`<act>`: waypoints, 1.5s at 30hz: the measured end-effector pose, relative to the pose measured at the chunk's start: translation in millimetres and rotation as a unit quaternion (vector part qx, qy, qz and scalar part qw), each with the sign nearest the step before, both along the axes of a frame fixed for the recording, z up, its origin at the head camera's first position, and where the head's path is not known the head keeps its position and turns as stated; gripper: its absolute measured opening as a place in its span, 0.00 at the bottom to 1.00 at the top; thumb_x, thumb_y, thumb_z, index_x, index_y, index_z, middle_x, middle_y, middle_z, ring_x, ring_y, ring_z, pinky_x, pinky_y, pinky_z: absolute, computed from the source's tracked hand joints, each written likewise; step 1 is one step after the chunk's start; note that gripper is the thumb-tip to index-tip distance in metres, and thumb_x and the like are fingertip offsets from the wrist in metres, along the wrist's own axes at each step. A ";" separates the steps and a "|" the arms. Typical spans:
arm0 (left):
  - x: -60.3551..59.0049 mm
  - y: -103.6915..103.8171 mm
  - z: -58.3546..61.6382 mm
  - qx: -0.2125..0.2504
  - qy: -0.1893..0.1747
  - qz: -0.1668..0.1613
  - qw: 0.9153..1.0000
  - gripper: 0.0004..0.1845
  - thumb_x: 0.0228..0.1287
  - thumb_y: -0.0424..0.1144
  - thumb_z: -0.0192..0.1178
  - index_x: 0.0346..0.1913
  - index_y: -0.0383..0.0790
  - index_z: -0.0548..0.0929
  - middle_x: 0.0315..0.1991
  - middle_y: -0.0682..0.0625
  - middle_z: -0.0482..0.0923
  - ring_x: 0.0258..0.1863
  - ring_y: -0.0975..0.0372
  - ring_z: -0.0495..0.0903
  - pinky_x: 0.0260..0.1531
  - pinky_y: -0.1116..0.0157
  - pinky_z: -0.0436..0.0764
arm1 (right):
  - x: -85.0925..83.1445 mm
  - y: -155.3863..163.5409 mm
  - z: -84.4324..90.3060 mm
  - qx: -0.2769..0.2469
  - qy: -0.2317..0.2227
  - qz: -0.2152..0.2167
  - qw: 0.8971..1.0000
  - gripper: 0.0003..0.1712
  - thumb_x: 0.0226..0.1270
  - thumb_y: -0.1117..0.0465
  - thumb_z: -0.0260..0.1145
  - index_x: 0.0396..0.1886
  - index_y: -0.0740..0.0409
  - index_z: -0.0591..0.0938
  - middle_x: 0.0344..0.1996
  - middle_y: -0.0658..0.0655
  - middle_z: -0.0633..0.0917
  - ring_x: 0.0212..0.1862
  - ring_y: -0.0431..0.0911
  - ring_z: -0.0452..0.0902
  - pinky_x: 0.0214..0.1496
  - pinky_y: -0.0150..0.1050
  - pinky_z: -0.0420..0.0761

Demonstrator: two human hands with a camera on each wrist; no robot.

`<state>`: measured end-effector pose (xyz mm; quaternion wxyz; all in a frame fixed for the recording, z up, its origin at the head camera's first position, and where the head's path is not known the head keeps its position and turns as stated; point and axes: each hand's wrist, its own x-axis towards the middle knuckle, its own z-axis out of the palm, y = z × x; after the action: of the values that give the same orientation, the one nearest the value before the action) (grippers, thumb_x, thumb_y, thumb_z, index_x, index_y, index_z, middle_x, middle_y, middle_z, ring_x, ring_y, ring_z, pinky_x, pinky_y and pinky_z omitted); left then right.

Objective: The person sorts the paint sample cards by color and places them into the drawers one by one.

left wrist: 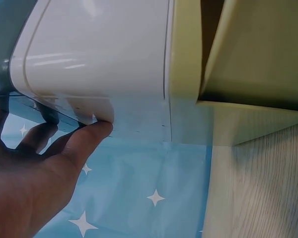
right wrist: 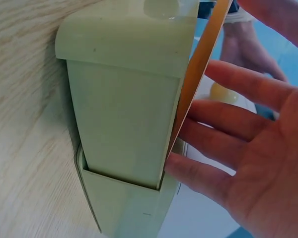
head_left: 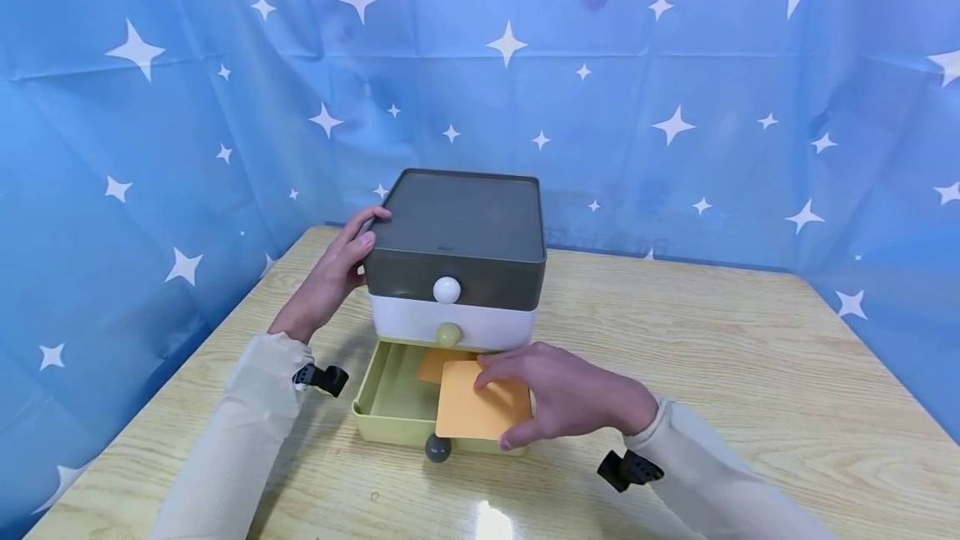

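We see a small three-tier drawer unit [head_left: 457,261] standing on a pale wooden tabletop [head_left: 750,373], with a blue star-printed cloth [head_left: 675,90] hung behind and to both sides. The unit has a dark grey top tier with a white knob [head_left: 447,290], a white middle tier with a pale yellow-green knob [head_left: 448,333], and a light green bottom drawer [head_left: 390,407] that stands pulled out toward us, a dark grey knob [head_left: 437,447] on its front. Our left hand [head_left: 333,277] rests against the left side of the unit, thumb on the top edge of the grey tier; in the left wrist view its fingers [left wrist: 92,134] lie fairly straight along the unit's wall, so this grip is apart, pressing rather than clasping. Our right hand [head_left: 562,394] holds an orange card [head_left: 480,411] over the open drawer, fingers spread on the card's upper face and the thumb below its near edge, so this grip is clamped lightly on the card. In the right wrist view the card [right wrist: 198,74] shows edge-on, leaning at the drawer's rim. A second orange card [head_left: 438,363] lies inside the drawer, partly beneath the first one.
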<state>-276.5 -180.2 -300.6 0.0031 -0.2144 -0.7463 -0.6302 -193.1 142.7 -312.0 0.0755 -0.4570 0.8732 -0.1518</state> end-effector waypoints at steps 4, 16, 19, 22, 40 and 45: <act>0.5 0.0 -0.7 -0.001 -0.003 0.002 1.000 0.22 0.79 0.56 0.39 0.70 0.62 0.61 0.71 0.45 0.59 0.58 0.52 0.73 0.53 0.57 0.76 | -1.4 -1.9 -3.1 -0.010 0.001 0.006 1.000 0.24 0.57 0.49 0.75 0.53 0.46 0.82 0.52 0.46 0.85 0.47 0.38 0.77 0.49 0.34 0.76; 0.5 0.0 0.0 0.000 0.001 0.001 1.000 0.21 0.79 0.55 0.38 0.70 0.62 0.61 0.71 0.45 0.59 0.57 0.52 0.74 0.52 0.58 0.77 | -2.1 -3.6 -5.3 -0.067 -0.019 0.016 0.997 0.12 0.71 0.60 0.63 0.51 0.56 0.84 0.45 0.53 0.90 0.48 0.41 0.88 0.52 0.40 0.84; 0.7 -0.2 0.3 0.001 0.002 0.001 1.000 0.21 0.79 0.55 0.38 0.70 0.62 0.61 0.70 0.45 0.59 0.56 0.52 0.75 0.52 0.58 0.77 | -1.0 -4.8 -4.1 -0.081 -0.041 0.016 0.996 0.11 0.72 0.61 0.62 0.50 0.57 0.84 0.43 0.53 0.91 0.46 0.38 0.89 0.50 0.37 0.85; 0.7 -0.1 0.1 0.000 0.001 0.000 1.000 0.21 0.79 0.56 0.38 0.70 0.62 0.61 0.71 0.45 0.59 0.57 0.52 0.74 0.52 0.58 0.77 | -0.1 -6.3 -3.3 -0.098 -0.055 0.017 0.994 0.10 0.72 0.62 0.61 0.48 0.57 0.84 0.41 0.53 0.91 0.43 0.35 0.89 0.47 0.31 0.85; 0.0 -0.7 -0.1 0.003 -0.003 -0.005 1.000 0.21 0.79 0.56 0.38 0.70 0.62 0.61 0.70 0.45 0.59 0.56 0.53 0.75 0.53 0.59 0.77 | 23.9 -38.1 1.4 -0.071 -0.001 0.083 0.994 0.10 0.68 0.62 0.67 0.48 0.55 0.84 0.29 0.44 0.88 0.30 0.22 0.75 0.38 0.18 0.76; 0.4 -0.5 0.2 0.001 -0.002 -0.003 1.000 0.21 0.79 0.56 0.38 0.70 0.62 0.61 0.70 0.45 0.59 0.56 0.53 0.75 0.53 0.59 0.77 | 34.1 -47.9 -4.1 -0.059 0.079 0.104 0.990 0.06 0.65 0.60 0.70 0.41 0.51 0.84 0.23 0.39 0.86 0.24 0.20 0.67 0.32 0.14 0.67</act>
<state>-276.1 -180.7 -300.4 -0.0005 -0.2152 -0.7451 -0.6312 -159.0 94.8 -316.1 -0.0053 -0.5598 0.8136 -0.1573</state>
